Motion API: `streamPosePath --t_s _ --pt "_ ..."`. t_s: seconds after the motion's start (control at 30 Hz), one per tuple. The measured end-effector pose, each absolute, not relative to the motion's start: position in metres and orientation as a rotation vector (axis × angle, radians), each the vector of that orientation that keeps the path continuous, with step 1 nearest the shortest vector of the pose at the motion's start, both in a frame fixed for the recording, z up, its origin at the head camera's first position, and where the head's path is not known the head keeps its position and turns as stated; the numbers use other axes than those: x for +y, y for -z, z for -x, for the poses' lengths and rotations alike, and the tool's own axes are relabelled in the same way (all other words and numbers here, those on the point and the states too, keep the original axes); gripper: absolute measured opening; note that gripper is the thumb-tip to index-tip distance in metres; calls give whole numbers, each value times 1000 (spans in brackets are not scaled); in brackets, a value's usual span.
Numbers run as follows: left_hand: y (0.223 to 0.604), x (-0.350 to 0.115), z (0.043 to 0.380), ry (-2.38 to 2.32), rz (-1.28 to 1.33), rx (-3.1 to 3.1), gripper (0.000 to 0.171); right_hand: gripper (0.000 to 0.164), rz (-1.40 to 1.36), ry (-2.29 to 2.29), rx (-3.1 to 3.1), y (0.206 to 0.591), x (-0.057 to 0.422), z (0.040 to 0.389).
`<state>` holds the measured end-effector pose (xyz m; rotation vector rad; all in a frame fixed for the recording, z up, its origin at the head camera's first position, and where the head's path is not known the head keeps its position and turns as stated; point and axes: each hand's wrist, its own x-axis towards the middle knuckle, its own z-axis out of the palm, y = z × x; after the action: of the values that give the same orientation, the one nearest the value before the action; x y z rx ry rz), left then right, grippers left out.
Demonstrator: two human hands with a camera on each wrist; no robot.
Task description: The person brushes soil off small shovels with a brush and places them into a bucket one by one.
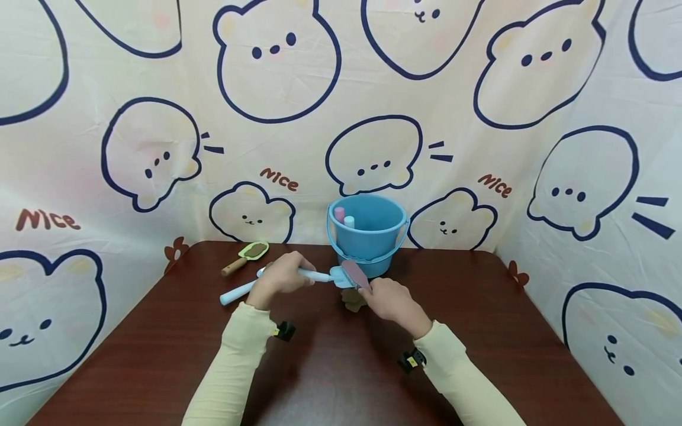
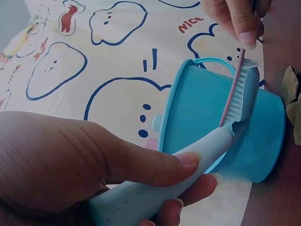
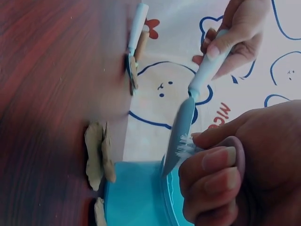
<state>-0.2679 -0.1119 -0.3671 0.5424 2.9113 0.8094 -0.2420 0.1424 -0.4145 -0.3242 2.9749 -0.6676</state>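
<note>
Nearest the left-wrist camera, the left hand (image 2: 94,151) grips the light-blue shovel (image 1: 340,277) by its handle, below the head frame's centre; its long axis points right, toward the right hand (image 1: 396,300), whose grip pinches the pink brush (image 1: 354,273), bristles at the scoop.

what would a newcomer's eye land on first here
Probably the cartoon-bear backdrop, spread behind and beside the brown table, then the blue bucket near the table's far edge. In front of the bucket, the left hand holds a light-blue shovel, and the right hand holds a pinkish brush to it.
</note>
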Motion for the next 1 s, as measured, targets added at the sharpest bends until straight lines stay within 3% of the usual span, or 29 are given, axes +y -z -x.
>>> streamPosePath --t_s 1.0 --pt "369 -123 272 -876 -598 2871 20 41 248 534 3012 395 160 241"
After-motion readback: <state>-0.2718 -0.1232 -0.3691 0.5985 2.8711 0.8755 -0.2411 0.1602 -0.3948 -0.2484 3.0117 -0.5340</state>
